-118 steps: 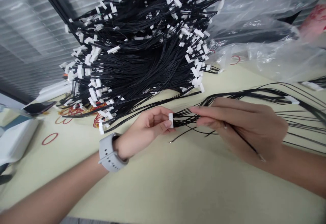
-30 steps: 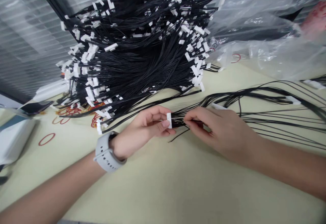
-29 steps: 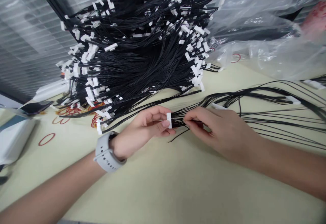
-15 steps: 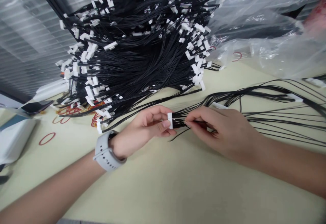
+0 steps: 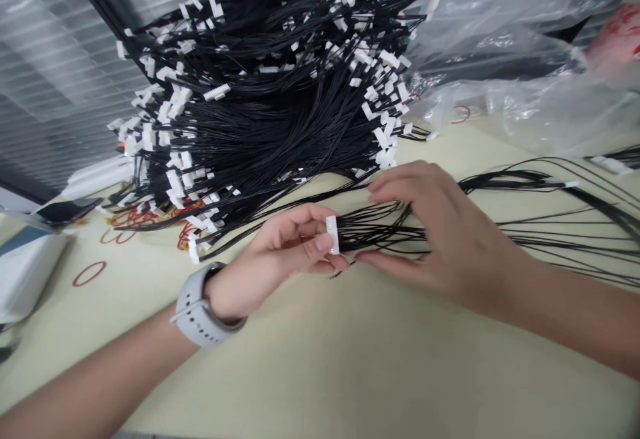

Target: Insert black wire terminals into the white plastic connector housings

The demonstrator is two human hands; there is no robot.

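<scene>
Apparently, connector (image 5: 332,234) gripped by left hand (image 5: 280,246), wires (image 5: 385,229) trailing

- You can read no words, numbers or brands anywhere in this view.
- The white plastic connectors (image 5: 332,234) on the black wires (image 5: 385,229) show no legible marking.
- Your grey watch strap (image 5: 196,312) shows no readable print.
- The red marks on the pink item (image 5: 617,39) are too blurred to read.

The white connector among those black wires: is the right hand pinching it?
No, the left hand pinches the white connector; the right hand is around the black wires.
</scene>
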